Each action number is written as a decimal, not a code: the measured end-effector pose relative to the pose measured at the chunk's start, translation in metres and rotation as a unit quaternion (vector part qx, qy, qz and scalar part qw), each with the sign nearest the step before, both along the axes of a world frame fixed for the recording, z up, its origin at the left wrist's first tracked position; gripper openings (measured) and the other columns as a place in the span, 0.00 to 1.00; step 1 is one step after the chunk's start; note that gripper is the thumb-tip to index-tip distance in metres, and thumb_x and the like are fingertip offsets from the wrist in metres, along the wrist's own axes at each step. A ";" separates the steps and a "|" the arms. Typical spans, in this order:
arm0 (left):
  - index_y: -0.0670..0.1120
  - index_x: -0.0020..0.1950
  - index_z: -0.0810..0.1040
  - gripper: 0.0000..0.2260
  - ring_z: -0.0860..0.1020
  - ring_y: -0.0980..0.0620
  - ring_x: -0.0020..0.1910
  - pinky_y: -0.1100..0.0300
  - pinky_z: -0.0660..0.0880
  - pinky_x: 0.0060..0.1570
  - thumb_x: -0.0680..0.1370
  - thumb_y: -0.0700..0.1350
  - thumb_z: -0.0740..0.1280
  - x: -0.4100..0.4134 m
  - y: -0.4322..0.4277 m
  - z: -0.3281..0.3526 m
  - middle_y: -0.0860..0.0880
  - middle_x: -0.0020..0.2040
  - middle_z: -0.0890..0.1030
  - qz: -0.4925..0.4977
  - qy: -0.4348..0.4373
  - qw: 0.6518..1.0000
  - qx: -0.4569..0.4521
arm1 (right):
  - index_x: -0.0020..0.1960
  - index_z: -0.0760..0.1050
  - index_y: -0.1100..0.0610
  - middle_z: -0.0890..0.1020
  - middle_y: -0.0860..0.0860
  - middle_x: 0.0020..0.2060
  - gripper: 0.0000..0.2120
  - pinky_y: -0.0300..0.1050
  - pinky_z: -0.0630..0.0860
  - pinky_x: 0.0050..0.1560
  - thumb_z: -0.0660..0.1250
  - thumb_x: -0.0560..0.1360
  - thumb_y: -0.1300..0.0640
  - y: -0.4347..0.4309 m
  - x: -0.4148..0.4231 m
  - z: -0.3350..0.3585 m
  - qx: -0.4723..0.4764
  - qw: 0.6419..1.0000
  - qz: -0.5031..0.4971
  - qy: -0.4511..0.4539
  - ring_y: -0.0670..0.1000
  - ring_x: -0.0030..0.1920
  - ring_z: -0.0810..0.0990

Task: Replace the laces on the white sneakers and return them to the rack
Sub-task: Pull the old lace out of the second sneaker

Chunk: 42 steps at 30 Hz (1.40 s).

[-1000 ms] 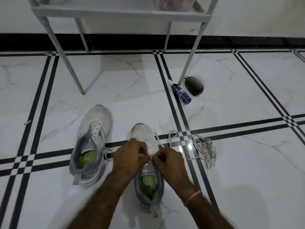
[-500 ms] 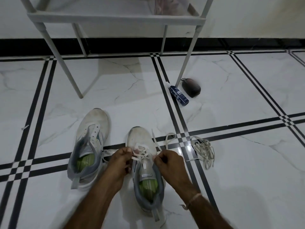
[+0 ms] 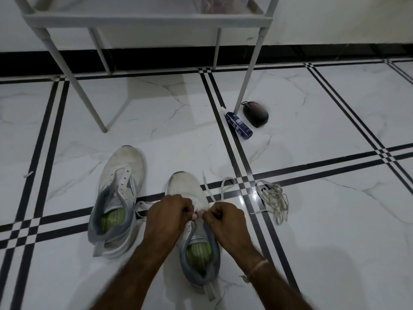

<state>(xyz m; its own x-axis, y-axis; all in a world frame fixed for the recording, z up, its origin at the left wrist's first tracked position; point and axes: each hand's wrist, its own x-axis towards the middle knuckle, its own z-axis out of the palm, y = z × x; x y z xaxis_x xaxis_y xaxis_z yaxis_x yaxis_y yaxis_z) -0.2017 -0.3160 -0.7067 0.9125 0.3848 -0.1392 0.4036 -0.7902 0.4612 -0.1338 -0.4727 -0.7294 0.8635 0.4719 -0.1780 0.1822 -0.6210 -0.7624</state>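
While both white sneakers are still waiting on the marble floor [image 3: 335, 231] in front of the rack [image 3: 143, 19], a person is threading a white lace [image 3: 209, 191] through the nearer sneaker [image 3: 183, 184], which is lying toe-away between the forearms so that its eyelets are facing up and within easy reach. The left hand [image 3: 169, 211] and right hand [image 3: 225, 217] are meeting over the middle of the tongue, fingers curled and each pinching a run of the lace, knuckles nearly touching, most likely to cross the ends or feed one into the next eyelet. Two loose tails are trailing out onto the floor beyond the toe, leaving slack to pull through. The other sneaker [image 3: 120, 175] is lying just to the left with its eyelet strip bare, apparently awaiting its turn, while a tangled lace [image 3: 273, 201] is sitting apart on the right; whether it is old or new cannot be told. A blue bottle [image 3: 239, 126] and a dark oval object [image 3: 256, 111] are resting by a rack leg. Half a second earlier the hands were spread to either side of the shoe, drawing the lace taut; they are now coming back together at the centre, as they were a second ago.
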 end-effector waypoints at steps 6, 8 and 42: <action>0.50 0.42 0.79 0.10 0.80 0.46 0.43 0.52 0.77 0.44 0.82 0.45 0.64 -0.012 0.008 -0.010 0.55 0.38 0.84 0.358 -0.239 0.810 -0.398 | 0.33 0.70 0.47 0.75 0.43 0.27 0.17 0.30 0.69 0.36 0.72 0.77 0.48 -0.004 0.005 0.004 0.001 1.000 -0.009 -0.002 0.40 0.33 0.76; 0.47 0.41 0.75 0.13 0.79 0.45 0.42 0.53 0.76 0.44 0.83 0.36 0.60 -0.013 0.009 -0.005 0.49 0.38 0.82 0.395 -0.241 0.703 -0.540 | 0.33 0.69 0.47 0.74 0.43 0.27 0.18 0.29 0.70 0.36 0.72 0.78 0.49 -0.004 0.003 0.004 0.011 1.000 -0.010 -0.004 0.39 0.34 0.77; 0.46 0.40 0.71 0.11 0.75 0.55 0.30 0.55 0.72 0.37 0.83 0.42 0.61 -0.012 0.010 0.002 0.52 0.30 0.75 0.309 -0.186 0.756 -0.547 | 0.32 0.71 0.48 0.76 0.43 0.26 0.18 0.52 0.81 0.41 0.73 0.77 0.48 -0.006 0.003 0.001 0.019 0.998 -0.035 0.049 0.45 0.32 0.78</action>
